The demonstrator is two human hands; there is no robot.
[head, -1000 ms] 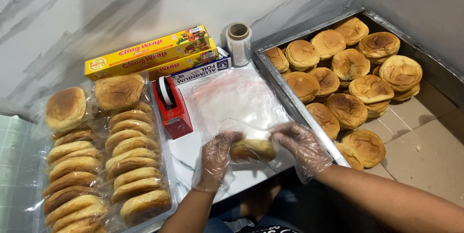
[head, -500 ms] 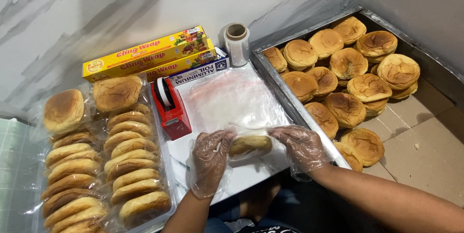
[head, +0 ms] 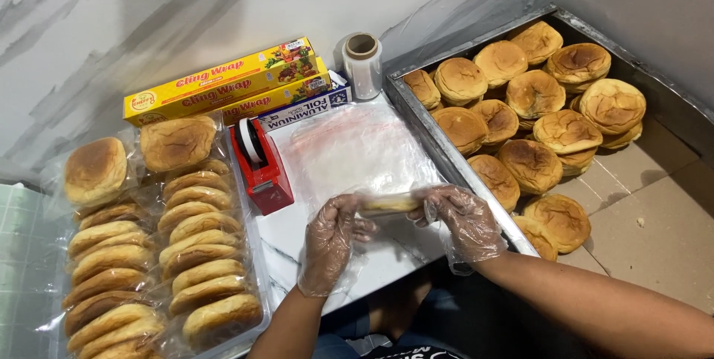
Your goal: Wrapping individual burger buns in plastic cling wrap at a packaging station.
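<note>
Gripping one bun (head: 388, 203) end to end: left hand (head: 331, 238) closed on its left end, right hand (head: 461, 218) on its right, long axis left-right, equally near both. It sits on clear wrap (head: 357, 151), just right of the red tape dispenser (head: 262, 165). Counts: one dispenser, two yellow boxes (head: 230, 84), one film roll (head: 363, 65).

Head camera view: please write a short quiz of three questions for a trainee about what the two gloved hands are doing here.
1. True or false: both hands wear clear gloves.
2. What do the left hand and right hand hold between them?
3. Where is the red tape dispenser? A: inside the metal tray; B: between the wrapped buns and the plastic sheet.

Key
1. True.
2. A bun, held edge-on over the sheet.
3. B.
</note>
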